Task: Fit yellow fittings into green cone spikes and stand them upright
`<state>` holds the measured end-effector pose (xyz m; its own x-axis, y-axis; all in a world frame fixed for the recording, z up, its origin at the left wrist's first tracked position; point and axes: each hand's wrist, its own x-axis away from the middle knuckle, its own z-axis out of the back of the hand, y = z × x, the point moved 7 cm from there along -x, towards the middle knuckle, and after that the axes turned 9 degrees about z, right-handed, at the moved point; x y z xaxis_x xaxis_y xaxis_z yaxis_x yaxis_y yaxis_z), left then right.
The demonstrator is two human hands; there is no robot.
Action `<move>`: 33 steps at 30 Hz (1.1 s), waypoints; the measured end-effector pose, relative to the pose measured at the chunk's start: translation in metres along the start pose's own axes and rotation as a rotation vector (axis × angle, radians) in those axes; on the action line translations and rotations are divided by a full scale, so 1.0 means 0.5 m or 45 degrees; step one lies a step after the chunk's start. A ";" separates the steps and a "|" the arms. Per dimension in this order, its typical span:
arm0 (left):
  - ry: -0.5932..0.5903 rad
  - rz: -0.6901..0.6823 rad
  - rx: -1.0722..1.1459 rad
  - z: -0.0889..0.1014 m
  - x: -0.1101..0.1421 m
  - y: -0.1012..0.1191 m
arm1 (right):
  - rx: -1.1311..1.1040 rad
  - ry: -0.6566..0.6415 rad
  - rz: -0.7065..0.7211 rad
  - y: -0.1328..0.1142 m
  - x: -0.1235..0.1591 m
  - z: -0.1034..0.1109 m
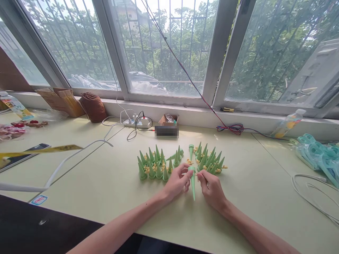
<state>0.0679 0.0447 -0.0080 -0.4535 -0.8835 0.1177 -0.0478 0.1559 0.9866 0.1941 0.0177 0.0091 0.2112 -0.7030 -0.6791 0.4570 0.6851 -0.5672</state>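
My left hand (181, 179) is closed around the wide ribbed end of a green plastic cone (193, 185), whose tip points down toward me. Just to the right, my right hand (211, 187) pinches thumb against fingers at the cone's side; a speck of yellow shows there, too small to name. Beyond my hands, green cones stand point up in a left group (152, 164) and a right group (210, 158), with small yellow pieces (224, 167) among them. One cone (174, 154) lies on its side, and another (191, 151) stands wide end up.
On the pale table (106, 197), a small carton (168, 119) and a power strip (143, 121) sit by the window sill. Bundled cable (230, 128), a bottle (289, 123) and bagged turquoise parts (317, 155) are at right. A phone (25, 155) and white cable (66, 160) lie left.
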 end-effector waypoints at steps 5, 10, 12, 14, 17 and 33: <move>0.027 -0.101 -0.223 0.000 0.008 0.004 | 0.013 -0.007 0.006 0.004 0.003 -0.003; 0.082 -0.160 -0.359 0.001 0.015 0.009 | 0.013 0.023 0.011 0.002 -0.001 0.000; 0.109 -0.168 -0.373 0.000 0.016 0.012 | 0.012 0.047 0.019 -0.002 -0.003 0.003; 0.132 -0.184 -0.382 -0.002 0.017 0.016 | 0.023 0.080 0.026 -0.006 -0.005 0.008; 0.162 -0.220 -0.353 -0.003 0.018 0.022 | 0.055 0.138 0.020 -0.007 -0.005 0.017; 0.003 0.165 0.021 -0.002 0.003 -0.015 | 0.113 0.106 0.271 -0.034 0.000 0.010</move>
<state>0.0684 0.0416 -0.0151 -0.4545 -0.8567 0.2440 -0.0039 0.2759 0.9612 0.1908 0.0052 0.0211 0.2404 -0.5242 -0.8169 0.4850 0.7939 -0.3667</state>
